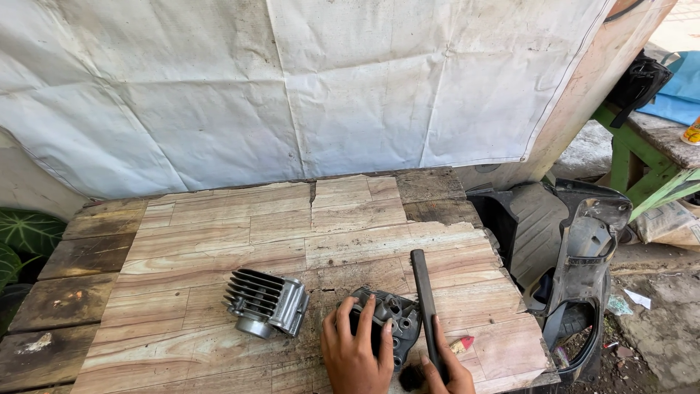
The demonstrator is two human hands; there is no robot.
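Worktop (219, 241) of wood-grain boards. Left hand (355, 350) presses a ribbed metal engine cover (390, 314) flat, fingers (346, 317) spread over it. Right hand (448, 372) is closed around a dark file (425, 303). Likely heavy, rigid, sharp-edged; best gripped at its rim. Finned cylinder (264, 300) lies just beside.

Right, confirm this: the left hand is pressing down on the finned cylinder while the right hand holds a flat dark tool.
Not quite. The head view shows the left hand pressing on the grey engine cover; the finned cylinder lies untouched to its left. The right hand does hold the flat dark tool.
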